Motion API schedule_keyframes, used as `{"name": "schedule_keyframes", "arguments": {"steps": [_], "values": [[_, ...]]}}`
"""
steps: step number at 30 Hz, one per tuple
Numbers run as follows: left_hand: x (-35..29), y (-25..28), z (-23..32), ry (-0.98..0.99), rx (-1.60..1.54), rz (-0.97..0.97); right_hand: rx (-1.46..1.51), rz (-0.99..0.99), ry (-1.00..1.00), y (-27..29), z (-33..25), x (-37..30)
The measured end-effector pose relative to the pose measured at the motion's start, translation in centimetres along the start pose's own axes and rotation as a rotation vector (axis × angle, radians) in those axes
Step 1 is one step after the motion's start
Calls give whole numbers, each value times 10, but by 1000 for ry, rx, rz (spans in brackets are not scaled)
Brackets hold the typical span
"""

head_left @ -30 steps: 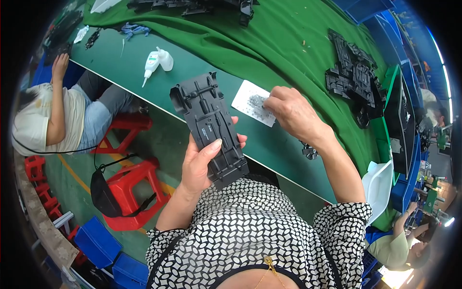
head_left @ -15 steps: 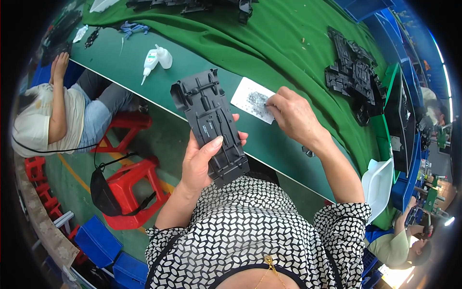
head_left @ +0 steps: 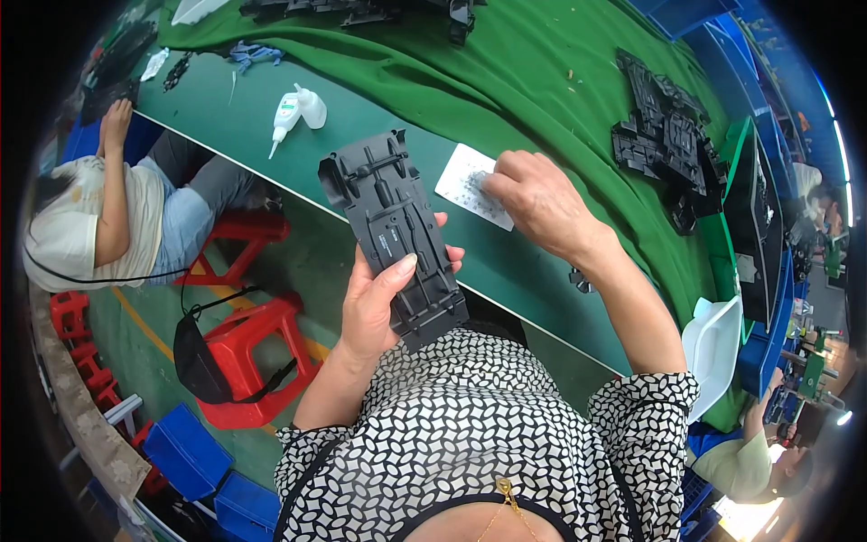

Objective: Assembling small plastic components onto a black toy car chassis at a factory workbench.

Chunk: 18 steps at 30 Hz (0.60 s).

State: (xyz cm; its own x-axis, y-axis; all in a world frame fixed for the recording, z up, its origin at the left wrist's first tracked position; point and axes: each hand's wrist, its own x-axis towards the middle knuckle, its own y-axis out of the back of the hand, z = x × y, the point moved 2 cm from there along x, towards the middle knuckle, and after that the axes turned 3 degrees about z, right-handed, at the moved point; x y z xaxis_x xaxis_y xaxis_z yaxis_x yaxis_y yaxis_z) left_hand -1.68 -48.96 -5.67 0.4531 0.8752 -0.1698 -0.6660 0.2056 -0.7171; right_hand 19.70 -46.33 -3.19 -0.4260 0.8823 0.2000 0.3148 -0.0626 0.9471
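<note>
- Now my right hand (head_left: pixel 540 203) has shifted slightly left over the small greyish pieces (head_left: pixel 470 183) on the white rectangular card (head_left: pixel 461 155); I cannot tell whether its bunched fingertips pinch one.
- My left hand (head_left: pixel 370 305) still grips the long black plastic part (head_left: pixel 389 212) before my body, so only the reach has changed.

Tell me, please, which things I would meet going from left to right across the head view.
Crumpled blue item, two white squeeze bottles, held black plastic part, white card, pile of black parts.
</note>
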Motion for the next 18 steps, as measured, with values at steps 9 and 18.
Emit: {"name": "schedule_keyframes", "arguments": {"steps": [9, 18], "values": [[1, -1, -4, 15, -11, -7, 119, -35, -8, 12, 4, -14], [-1, -4, -3, 21, 24, -4, 1, -7, 94, -2, 5, -8]]}}
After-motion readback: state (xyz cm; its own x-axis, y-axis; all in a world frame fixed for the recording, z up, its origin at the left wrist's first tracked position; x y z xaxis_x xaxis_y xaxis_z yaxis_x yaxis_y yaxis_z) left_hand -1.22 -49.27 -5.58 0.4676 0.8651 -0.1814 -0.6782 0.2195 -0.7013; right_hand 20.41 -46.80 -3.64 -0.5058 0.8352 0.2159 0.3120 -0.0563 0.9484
